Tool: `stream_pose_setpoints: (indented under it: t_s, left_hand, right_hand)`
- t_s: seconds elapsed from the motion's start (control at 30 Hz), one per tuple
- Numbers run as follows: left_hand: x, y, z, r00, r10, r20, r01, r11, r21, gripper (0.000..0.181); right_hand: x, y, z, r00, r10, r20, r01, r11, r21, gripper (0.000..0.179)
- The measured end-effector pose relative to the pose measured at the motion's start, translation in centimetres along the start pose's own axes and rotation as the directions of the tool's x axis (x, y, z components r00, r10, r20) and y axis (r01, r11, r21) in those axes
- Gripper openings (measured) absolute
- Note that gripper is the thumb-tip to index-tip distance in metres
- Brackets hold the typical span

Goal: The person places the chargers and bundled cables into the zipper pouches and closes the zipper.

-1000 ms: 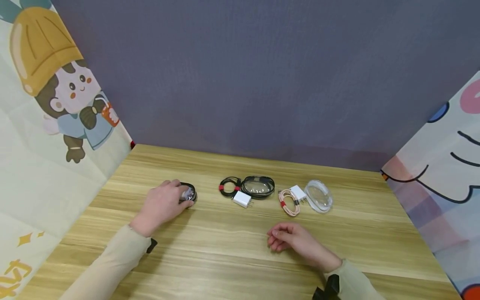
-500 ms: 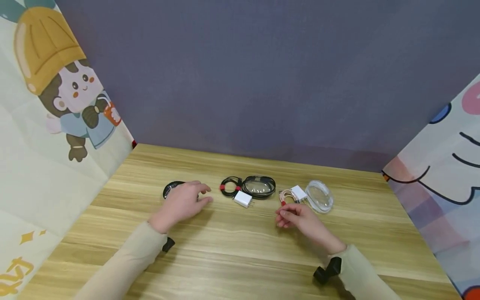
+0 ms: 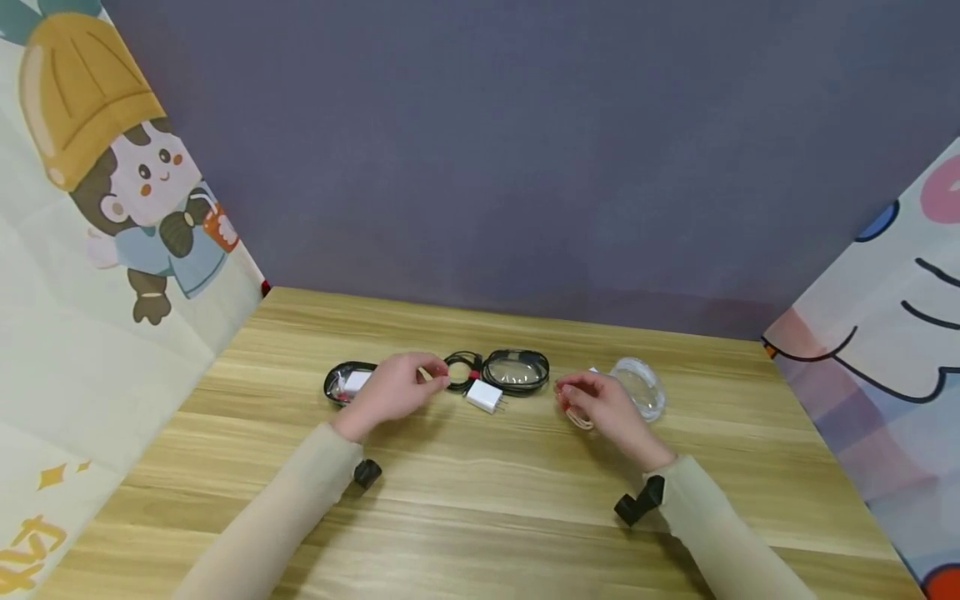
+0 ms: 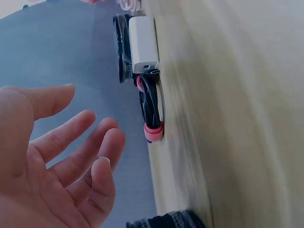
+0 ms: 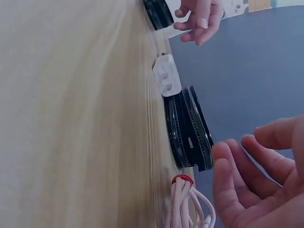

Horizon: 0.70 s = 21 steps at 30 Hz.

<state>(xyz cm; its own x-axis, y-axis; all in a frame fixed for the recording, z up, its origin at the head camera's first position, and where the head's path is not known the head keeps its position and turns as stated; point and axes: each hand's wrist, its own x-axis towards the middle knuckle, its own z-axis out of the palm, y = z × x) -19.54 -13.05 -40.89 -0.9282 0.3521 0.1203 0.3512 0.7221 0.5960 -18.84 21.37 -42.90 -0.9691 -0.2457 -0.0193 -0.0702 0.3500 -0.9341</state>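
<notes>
Where the left hand (image 3: 397, 385) hovers: beside the black cable (image 4: 149, 102), fingers apart, empty.
Right hand (image 3: 611, 408): near the pink cable (image 5: 178, 206), fingers parted, empty.
Both cables: on table (image 3: 465, 508); likely reaching step, gripping calls for closing fingertips.

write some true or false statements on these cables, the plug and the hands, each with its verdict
1. The left hand is the hand nearer the small black coil with red bands. True.
2. The right hand grips the pink cable. False: its relaxed fingers are beside the cable and hold nothing.
3. A larger black coil lies between the small black coil and the pink cable. True.
4. The white plug in the middle points its prongs toward the left hand. False: they point to the right in the head view.
5. The white coil is the rightmost coil. True.
</notes>
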Motion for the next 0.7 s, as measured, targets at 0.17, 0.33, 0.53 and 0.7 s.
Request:
stream_pose_setpoints:
  t_s: [0.17,0.33,0.53,0.7]
  left_hand:
    - [1.1,-0.2,0.0,0.997,-0.08,-0.001,0.079,0.991,-0.105,0.03]
    - [2.2,-0.4,-0.1,0.988,-0.157,-0.009,0.154,0.979,-0.137,0.038]
    - [3.8,-0.8,-0.2,0.97,-0.243,-0.009,0.241,0.966,-0.098,0.043]
    - [4.7,-1.1,-0.2,0.956,-0.291,0.021,0.292,0.952,-0.095,0.045]
  right_hand:
    - [1.1,-0.3,0.2,1.0,-0.008,-0.015,0.007,0.999,-0.05,0.029]
    - [2.3,-0.5,0.5,0.999,-0.041,-0.021,0.039,0.994,-0.105,0.031]
    - [4.1,-0.4,0.6,0.997,-0.059,-0.04,0.056,0.996,-0.071,0.038]
    - [4.9,-0.4,0.7,0.999,-0.041,-0.025,0.039,0.996,-0.081,0.044]
